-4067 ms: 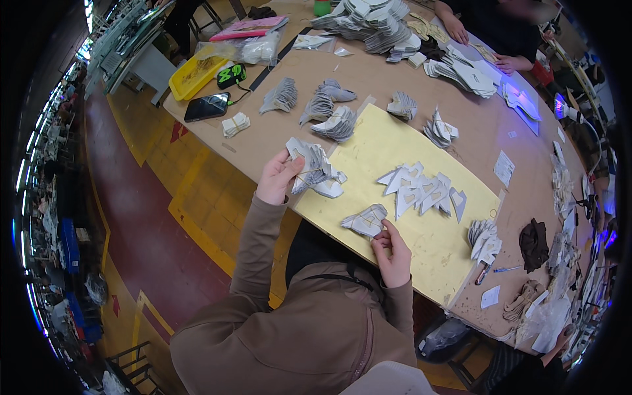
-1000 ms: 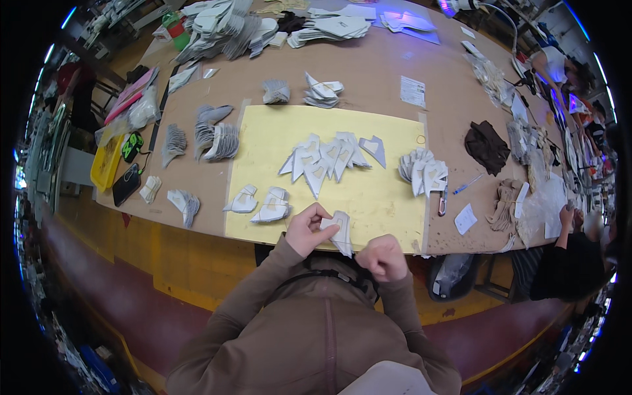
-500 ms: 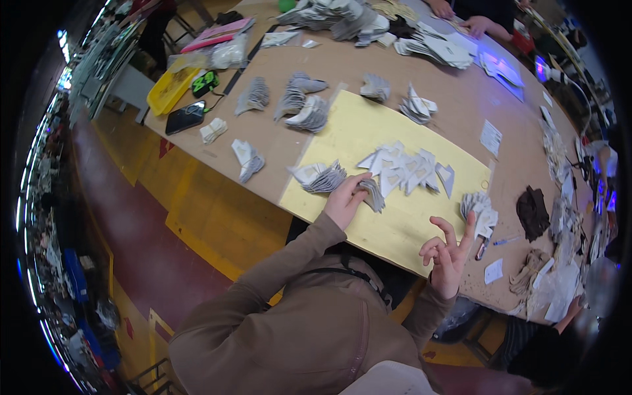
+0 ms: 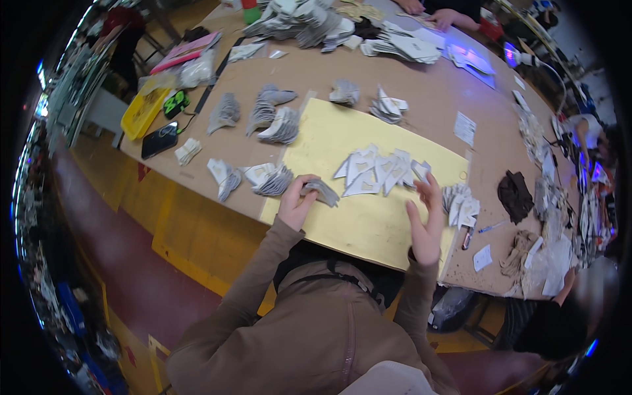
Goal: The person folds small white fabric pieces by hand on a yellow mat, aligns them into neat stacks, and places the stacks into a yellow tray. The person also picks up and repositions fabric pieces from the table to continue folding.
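Observation:
My left hand [image 4: 297,205] is closed on a small stack of grey cut pieces [image 4: 322,191], held near the front left part of the yellow board [image 4: 368,227]. My right hand [image 4: 426,220] is open, thumb and fingers apart. Its fingertips come up to the right end of a spread of white, angular cut pieces [image 4: 362,172] on the board. Whether they touch the end piece I cannot tell. To the left of my left hand lies a fanned bundle of grey and white pieces [image 4: 270,179]. Another white bundle [image 4: 461,204] rests just right of my right hand.
Several grey stacks [image 4: 225,112] stand behind the board's left side. A phone [image 4: 160,139] and yellow tray [image 4: 145,112] sit at the table's left edge. Rightward lie a dark cloth [image 4: 515,196], a pen [image 4: 490,227] and paper slips. Another person's hands [image 4: 442,18] work across the table.
My right hand has moved from beyond the board's right side in to the white pieces, its fingers straightening. The left hand keeps its grey stack. The whole view has shifted slightly.

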### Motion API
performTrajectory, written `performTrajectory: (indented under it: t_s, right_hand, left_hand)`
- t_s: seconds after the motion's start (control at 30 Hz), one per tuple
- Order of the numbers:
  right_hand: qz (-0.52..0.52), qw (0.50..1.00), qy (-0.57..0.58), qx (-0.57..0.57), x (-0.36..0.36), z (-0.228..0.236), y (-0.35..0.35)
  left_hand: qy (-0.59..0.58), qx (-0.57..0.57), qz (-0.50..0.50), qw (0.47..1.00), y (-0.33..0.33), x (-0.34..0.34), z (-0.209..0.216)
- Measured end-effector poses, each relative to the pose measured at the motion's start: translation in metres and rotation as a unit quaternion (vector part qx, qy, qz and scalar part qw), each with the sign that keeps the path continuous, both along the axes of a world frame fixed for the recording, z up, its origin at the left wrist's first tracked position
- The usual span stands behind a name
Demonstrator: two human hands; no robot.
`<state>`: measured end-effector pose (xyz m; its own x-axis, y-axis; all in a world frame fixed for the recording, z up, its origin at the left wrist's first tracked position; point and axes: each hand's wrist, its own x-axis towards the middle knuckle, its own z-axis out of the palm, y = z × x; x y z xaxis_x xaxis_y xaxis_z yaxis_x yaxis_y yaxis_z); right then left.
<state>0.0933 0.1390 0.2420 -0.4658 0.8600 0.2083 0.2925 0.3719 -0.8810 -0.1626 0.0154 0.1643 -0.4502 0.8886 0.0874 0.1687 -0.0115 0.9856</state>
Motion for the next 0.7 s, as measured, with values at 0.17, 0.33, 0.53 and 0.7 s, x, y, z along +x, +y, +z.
performTrajectory:
  t_s: [0.17, 0.33, 0.53, 0.7]
  right_hand:
    - [-0.09, 0.961, -0.187, 0.185, -0.044, -0.044, 0.032]
    - [-0.087, 0.951, -0.229, 0.188, -0.066, -0.056, 0.031]
    - [-0.112, 0.982, -0.13, 0.082, -0.065, -0.061, 0.031]
    - [-0.08, 0.994, -0.061, 0.051, -0.061, -0.052, 0.032]
  left_hand:
    - [-0.034, -0.044, -0.137, 0.989, -0.002, 0.016, 0.009]
    - [0.202, -0.048, -0.146, 0.967, 0.0, 0.021, 0.014]
    - [0.193, -0.032, -0.144, 0.97, 0.002, 0.019, 0.014]
    - [0.13, -0.026, -0.178, 0.975, 0.003, 0.017, 0.015]
